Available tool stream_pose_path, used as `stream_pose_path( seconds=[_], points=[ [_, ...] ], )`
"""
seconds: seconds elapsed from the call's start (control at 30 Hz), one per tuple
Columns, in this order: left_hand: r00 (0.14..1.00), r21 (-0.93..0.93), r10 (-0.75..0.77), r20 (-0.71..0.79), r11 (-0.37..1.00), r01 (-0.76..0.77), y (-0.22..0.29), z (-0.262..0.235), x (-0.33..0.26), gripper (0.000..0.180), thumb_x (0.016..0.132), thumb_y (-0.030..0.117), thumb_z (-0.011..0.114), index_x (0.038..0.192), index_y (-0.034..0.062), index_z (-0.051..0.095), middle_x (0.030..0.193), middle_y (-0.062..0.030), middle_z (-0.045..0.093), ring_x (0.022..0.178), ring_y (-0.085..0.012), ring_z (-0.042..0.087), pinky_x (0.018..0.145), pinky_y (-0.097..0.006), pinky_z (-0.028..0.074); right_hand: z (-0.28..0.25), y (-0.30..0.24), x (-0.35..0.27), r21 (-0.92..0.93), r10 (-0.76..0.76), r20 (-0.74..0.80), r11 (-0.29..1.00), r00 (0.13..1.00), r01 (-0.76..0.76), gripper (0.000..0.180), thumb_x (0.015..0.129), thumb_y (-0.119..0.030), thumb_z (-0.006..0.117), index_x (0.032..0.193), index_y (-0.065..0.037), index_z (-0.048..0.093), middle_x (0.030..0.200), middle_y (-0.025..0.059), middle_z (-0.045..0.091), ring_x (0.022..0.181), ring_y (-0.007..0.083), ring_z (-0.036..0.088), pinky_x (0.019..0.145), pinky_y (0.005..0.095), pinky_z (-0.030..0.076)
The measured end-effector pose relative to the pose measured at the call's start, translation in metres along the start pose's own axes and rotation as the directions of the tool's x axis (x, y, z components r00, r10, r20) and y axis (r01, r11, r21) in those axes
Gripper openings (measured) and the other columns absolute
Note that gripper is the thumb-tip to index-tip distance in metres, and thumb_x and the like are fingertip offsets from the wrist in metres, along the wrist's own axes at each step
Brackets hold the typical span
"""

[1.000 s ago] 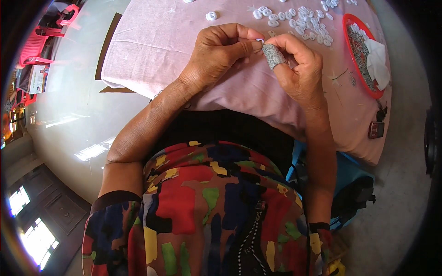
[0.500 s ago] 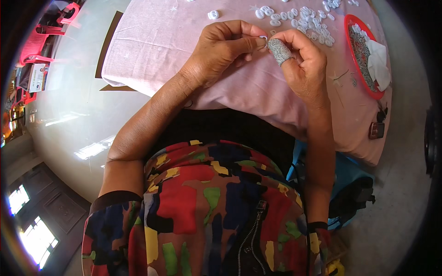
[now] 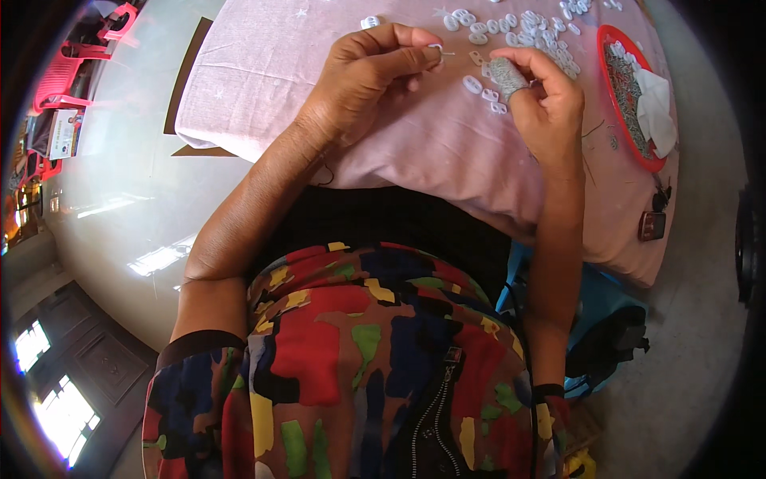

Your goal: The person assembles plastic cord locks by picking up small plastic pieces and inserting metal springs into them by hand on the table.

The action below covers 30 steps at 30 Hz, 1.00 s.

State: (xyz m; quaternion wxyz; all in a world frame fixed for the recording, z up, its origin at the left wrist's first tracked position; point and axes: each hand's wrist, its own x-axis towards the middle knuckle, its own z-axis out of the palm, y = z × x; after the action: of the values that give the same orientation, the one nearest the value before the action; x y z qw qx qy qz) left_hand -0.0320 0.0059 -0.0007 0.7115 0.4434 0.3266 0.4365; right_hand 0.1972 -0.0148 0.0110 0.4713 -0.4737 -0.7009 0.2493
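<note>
My left hand (image 3: 363, 76) is closed in a pinch over the near part of the cloth-covered table. Between its thumb and index finger is a small white plastic piece (image 3: 436, 48), mostly hidden, with a thin pin sticking out to the right. To the right, my right hand (image 3: 550, 100) has its thumb and index finger together. Grey wrapping (image 3: 508, 78) covers that thumb. Whatever the right fingertips hold, if anything, is too small to make out. Several white oval plastic pieces (image 3: 472, 85) lie on the cloth between the hands.
A heap of white oval pieces (image 3: 542, 36) spreads at the table's far side. A red tray (image 3: 604, 68) at the right holds small grey metal bits and a white tissue (image 3: 654, 112). A small dark device (image 3: 652, 227) lies near the right edge of the pink cloth (image 3: 263, 80).
My hands have moved apart, the left one leftward with the white piece and the right one rightward. Pieces on the cloth between them now show, as does the pin.
</note>
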Motion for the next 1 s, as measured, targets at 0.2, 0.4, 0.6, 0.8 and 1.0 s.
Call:
stream_pose_path(
  seconds=[0.2,0.4,0.6,0.8,1.0],
  points=[
    [1.0,-0.044,0.001,0.023,0.999,0.0,0.001,-0.004,-0.001,0.014,0.094,0.01,0.067,0.107,0.0051,0.068,0.091,-0.0023,0.068,0.07,-0.0043,0.054,0.059,-0.017,0.041,0.005,-0.008,-0.002,-0.467,-0.071,0.15,0.874,0.986,0.134,0.018,0.08,-0.011,0.069,0.097,-0.007,0.072,0.088,0.0088,0.066,0.081,0.0282,0.066,0.072,0.0375,0.052],
    [0.998,-0.043,-0.001,0.056,0.999,0.003,-0.001,-0.006,0.0,0.014,0.094,0.01,0.066,0.107,0.0047,0.067,0.092,-0.0032,0.068,0.072,-0.005,0.055,0.061,-0.017,0.043,0.005,-0.009,-0.002,-0.487,-0.083,0.239,0.852,0.968,0.193,0.024,0.079,-0.01,0.067,0.102,-0.009,0.069,0.09,0.0089,0.065,0.083,0.0311,0.064,0.074,0.0404,0.051],
    [1.0,-0.006,0.01,0.014,1.0,-0.01,-0.003,-0.001,-0.001,0.015,0.095,0.01,0.065,0.109,0.0054,0.067,0.092,-0.0032,0.068,0.072,-0.0044,0.053,0.061,-0.017,0.042,0.011,-0.009,-0.005,-0.34,-0.106,0.145,0.928,0.984,0.15,0.023,0.083,-0.001,0.064,0.105,-0.007,0.069,0.09,0.0084,0.069,0.078,0.0233,0.067,0.071,0.0329,0.052],
    [0.999,0.013,0.044,0.009,0.999,-0.044,-0.006,0.006,-0.003,0.014,0.095,0.01,0.065,0.108,0.0045,0.067,0.092,-0.0037,0.069,0.074,-0.0048,0.055,0.066,-0.017,0.045,0.004,-0.023,0.0,0.241,0.242,0.093,0.936,0.966,-0.257,0.019,0.091,-0.003,0.063,0.109,-0.001,0.069,0.088,-0.0022,0.064,0.077,0.0025,0.053,0.067,0.0188,0.043],
    [0.999,0.016,0.035,-0.012,0.999,-0.035,-0.006,0.013,-0.004,0.013,0.093,0.01,0.067,0.105,0.0041,0.068,0.091,-0.0034,0.07,0.076,-0.006,0.059,0.069,-0.019,0.048,0.0,-0.022,-0.001,0.349,0.335,0.164,0.86,0.928,-0.372,0.02,0.092,-0.007,0.063,0.11,-0.001,0.07,0.088,-0.0021,0.064,0.074,0.0023,0.052,0.066,0.0175,0.043]
  ],
)
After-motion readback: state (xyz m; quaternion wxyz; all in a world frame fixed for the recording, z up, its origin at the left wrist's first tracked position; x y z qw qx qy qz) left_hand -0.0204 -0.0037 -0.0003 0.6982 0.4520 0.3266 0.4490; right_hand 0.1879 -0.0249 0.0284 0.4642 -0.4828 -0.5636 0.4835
